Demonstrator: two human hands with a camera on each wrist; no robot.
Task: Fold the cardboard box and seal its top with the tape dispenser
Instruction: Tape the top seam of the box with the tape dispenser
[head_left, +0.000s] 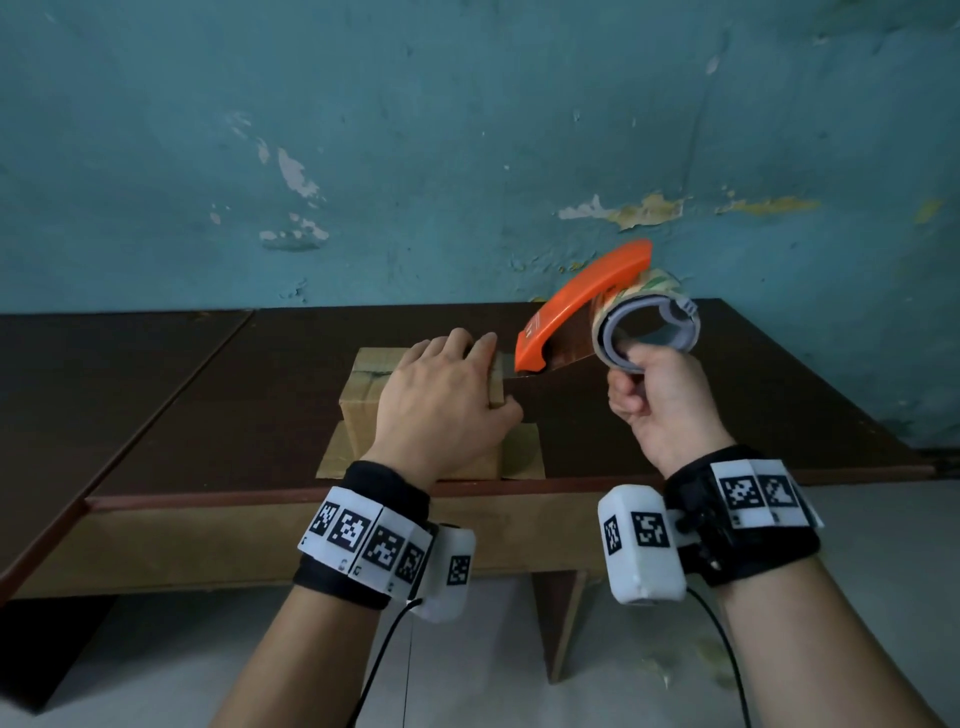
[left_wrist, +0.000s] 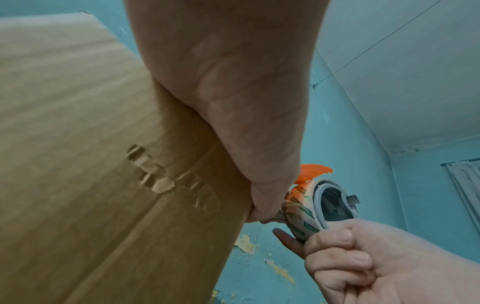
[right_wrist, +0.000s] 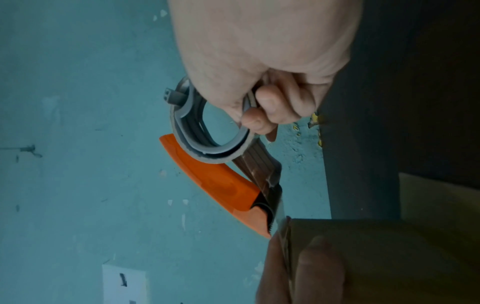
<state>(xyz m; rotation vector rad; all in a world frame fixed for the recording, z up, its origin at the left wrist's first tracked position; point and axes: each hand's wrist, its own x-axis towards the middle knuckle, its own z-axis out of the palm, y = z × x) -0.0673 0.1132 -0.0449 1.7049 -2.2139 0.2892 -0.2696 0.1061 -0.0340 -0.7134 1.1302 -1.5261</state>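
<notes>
Right now the left hand (head_left: 441, 400) lies flat, fingers straight, on the closed cardboard box (head_left: 363, 400) on the dark surface (head_left: 208, 395), while the right hand (head_left: 660, 405) has fingers curled through the orange tape dispenser (head_left: 582, 317). A stretched strip runs to the box's right edge. If the left hand's pressure eases, that strip could peel off, or the box could slide.

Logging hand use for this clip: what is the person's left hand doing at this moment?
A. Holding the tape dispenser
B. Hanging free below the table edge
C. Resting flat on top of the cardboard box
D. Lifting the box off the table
C: the left hand lies palm down on the cardboard box, which sits on the table, while the right hand grips the tape dispenser.
</notes>
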